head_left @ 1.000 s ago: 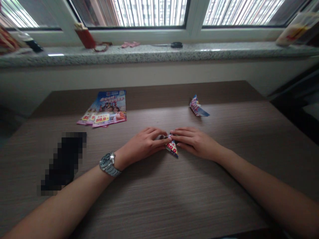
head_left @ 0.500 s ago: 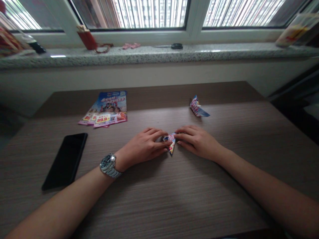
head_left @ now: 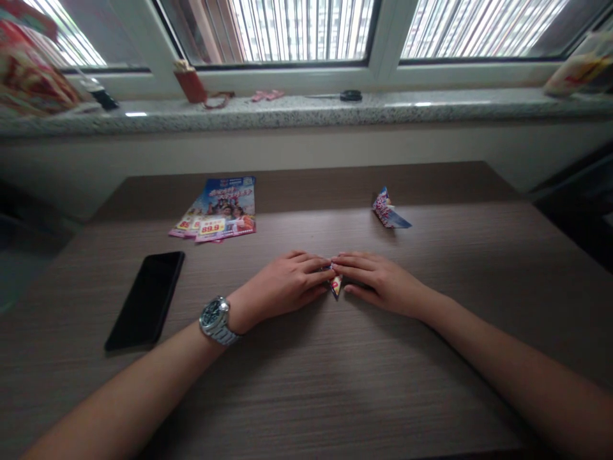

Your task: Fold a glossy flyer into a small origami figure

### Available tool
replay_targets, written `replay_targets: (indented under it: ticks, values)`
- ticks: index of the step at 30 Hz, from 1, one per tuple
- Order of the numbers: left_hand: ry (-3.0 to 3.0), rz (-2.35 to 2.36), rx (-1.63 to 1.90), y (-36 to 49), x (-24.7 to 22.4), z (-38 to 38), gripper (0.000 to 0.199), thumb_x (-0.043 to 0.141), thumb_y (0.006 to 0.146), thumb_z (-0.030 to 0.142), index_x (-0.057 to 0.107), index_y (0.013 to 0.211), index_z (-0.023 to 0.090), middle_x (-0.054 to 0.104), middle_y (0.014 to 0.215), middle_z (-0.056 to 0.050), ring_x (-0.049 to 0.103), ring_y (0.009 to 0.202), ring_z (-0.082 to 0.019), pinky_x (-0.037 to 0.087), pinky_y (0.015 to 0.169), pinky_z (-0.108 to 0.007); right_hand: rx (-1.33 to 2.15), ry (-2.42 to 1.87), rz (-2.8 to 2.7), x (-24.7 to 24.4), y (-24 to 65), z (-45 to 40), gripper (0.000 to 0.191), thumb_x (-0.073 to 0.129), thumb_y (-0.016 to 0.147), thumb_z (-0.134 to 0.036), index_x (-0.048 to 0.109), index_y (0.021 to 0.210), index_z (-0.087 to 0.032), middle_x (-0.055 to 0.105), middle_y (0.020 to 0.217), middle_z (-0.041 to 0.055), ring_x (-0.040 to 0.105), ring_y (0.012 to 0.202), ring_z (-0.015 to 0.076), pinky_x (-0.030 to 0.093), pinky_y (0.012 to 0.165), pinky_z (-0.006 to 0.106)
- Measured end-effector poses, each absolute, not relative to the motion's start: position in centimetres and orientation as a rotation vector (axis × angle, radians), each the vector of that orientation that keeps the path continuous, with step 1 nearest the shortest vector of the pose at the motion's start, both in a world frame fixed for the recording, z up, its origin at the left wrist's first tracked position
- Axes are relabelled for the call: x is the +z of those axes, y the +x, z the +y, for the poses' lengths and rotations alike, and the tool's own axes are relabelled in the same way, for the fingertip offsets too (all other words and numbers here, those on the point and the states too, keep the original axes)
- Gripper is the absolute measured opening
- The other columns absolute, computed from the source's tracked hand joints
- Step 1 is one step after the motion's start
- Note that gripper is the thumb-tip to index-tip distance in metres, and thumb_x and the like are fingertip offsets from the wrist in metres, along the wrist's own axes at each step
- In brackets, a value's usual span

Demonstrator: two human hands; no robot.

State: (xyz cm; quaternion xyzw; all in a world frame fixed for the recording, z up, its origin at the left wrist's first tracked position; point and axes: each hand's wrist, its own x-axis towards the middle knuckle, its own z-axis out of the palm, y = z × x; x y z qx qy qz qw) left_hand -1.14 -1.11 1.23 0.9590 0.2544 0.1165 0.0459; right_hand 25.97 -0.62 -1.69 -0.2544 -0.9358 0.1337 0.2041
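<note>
Both hands, left hand (head_left: pixel 287 284) and right hand (head_left: pixel 378 281), press together on the folded flyer (head_left: pixel 336 285) on the counter (head_left: pixel 335 383); it shows smaller than a second ago; the fold looks tighter.

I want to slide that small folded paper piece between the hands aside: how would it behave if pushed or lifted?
The folded paper piece looks thin and very light, so it would probably skid easily on the smooth wooden table. It seems glossy, perhaps slippery. Both the left hand and right hand press it flat, so the folds may spring open.
</note>
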Motion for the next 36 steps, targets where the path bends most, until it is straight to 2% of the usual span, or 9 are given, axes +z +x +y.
replay_targets:
  ticks: [3,6,9,13,17,21,29,33,36]
  values:
    - [2.870,0.798,0.388,-1.2,1.6,-1.5,0.034,0.054,0.102,0.029,0.060,0.135,0.023,0.063,0.137,-0.010,0.062,0.122,-0.024,0.047,0.107,-0.043,0.370,-0.737,-2.615,-1.5,25.8,-0.9,0.045,0.061,0.098,-0.028,0.056,0.143,-0.024,0.061,0.143,0.0136,0.057,0.133,0.0290,0.048,0.110,0.052]
    - [2.856,0.974,0.423,-1.4,2.0,-2.2,0.034,0.053,0.102,0.032,0.060,0.134,0.025,0.062,0.137,-0.011,0.060,0.123,-0.027,0.042,0.110,-0.050,0.360,-0.758,-2.624,-1.4,25.7,-1.0,0.046,0.059,0.099,-0.029,0.055,0.144,-0.025,0.061,0.142,0.0137,0.056,0.133,0.0298,0.049,0.109,0.053]
    - [2.834,1.212,0.388,-2.4,2.4,-3.2,0.043,0.056,0.100,0.033,0.054,0.142,0.026,0.054,0.145,-0.014,0.054,0.129,-0.031,0.036,0.113,-0.058,0.358,-0.749,-2.634,-1.5,25.8,-1.1,0.044,0.058,0.100,-0.030,0.055,0.143,-0.024,0.060,0.143,0.0137,0.055,0.135,0.0301,0.048,0.110,0.053]
    - [2.745,1.695,0.401,-5.1,2.4,-4.8,0.053,0.056,0.099,0.040,0.048,0.149,0.025,0.039,0.154,-0.021,0.037,0.142,-0.040,0.029,0.112,-0.068,0.376,-0.747,-2.669,-1.6,25.9,-1.0,0.045,0.056,0.101,-0.031,0.054,0.144,-0.023,0.058,0.146,0.0142,0.052,0.137,0.0302,0.046,0.112,0.053]
    - [2.583,2.088,0.346,-8.4,1.7,-5.9,0.056,0.053,0.100,0.042,0.043,0.152,0.023,0.033,0.157,-0.022,0.033,0.142,-0.045,0.027,0.110,-0.072,0.388,-0.736,-2.663,-1.7,25.9,-0.9,0.044,0.056,0.101,-0.030,0.054,0.144,-0.023,0.059,0.145,0.0144,0.054,0.135,0.0303,0.047,0.110,0.053]
    - [2.468,2.301,0.218,-10.8,0.9,-6.4,0.058,0.048,0.100,0.047,0.042,0.152,0.022,0.035,0.156,-0.024,0.035,0.139,-0.047,0.035,0.102,-0.072,0.375,-0.734,-2.665,-2.0,26.1,-0.8,0.044,0.057,0.100,-0.031,0.054,0.144,-0.022,0.058,0.146,0.0140,0.052,0.137,0.0302,0.047,0.111,0.053]
    - [2.297,2.445,-0.120,-10.5,1.4,-7.2,0.060,0.039,0.102,0.052,0.039,0.154,0.022,0.033,0.157,-0.025,0.039,0.136,-0.045,0.045,0.095,-0.062,0.384,-0.748,-2.666,-1.8,26.0,-0.9,0.044,0.055,0.101,-0.030,0.053,0.144,-0.024,0.058,0.145,0.0131,0.053,0.135,0.0294,0.047,0.111,0.052]
    - [2.371,2.411,-0.131,-9.7,2.0,-7.0,0.058,0.038,0.103,0.050,0.041,0.153,0.020,0.034,0.156,-0.026,0.041,0.135,-0.045,0.046,0.092,-0.062,0.387,-0.755,-2.664,-1.7,25.9,-0.9,0.044,0.054,0.102,-0.030,0.053,0.145,-0.026,0.058,0.145,0.0119,0.053,0.135,0.0296,0.046,0.111,0.052]
    - [2.491,2.301,-0.011,-8.8,2.5,-6.5,0.058,0.042,0.102,0.049,0.044,0.151,0.019,0.039,0.153,-0.025,0.043,0.135,-0.044,0.043,0.098,-0.062,0.372,-0.763,-2.661,-1.8,25.9,-1.0,0.045,0.054,0.101,-0.030,0.052,0.147,-0.027,0.059,0.145,0.0115,0.054,0.134,0.0297,0.047,0.111,0.052]
